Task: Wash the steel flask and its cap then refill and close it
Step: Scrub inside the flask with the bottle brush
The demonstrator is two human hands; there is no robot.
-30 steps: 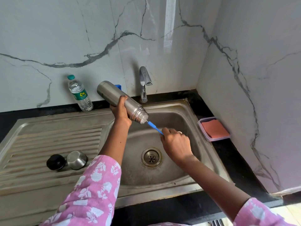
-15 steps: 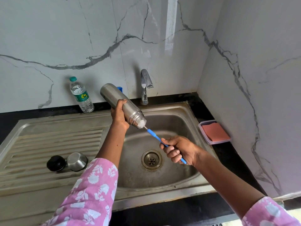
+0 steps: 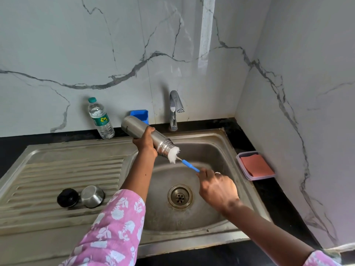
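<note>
My left hand (image 3: 146,141) grips the steel flask (image 3: 134,126) around its middle and holds it tilted over the sink basin (image 3: 215,146), mouth pointing down to the right. White bristles of a bottle brush (image 3: 173,154) stick out at the flask's mouth. My right hand (image 3: 217,187) holds the brush's blue handle (image 3: 189,166) just below and right of the mouth. The black inner cap (image 3: 67,197) and the steel cup lid (image 3: 92,196) lie side by side on the ribbed drainboard (image 3: 57,169).
A tap (image 3: 175,108) stands behind the basin, with a blue holder (image 3: 139,114) to its left and a plastic water bottle (image 3: 100,118) further left. A clear tray with a pink sponge (image 3: 256,166) sits on the black counter at the right. The drain (image 3: 180,196) is uncovered.
The brush has come further out of the flask, so its white bristles now show at the mouth. My right hand has shifted its hold on the handle. The flask has barely moved.
</note>
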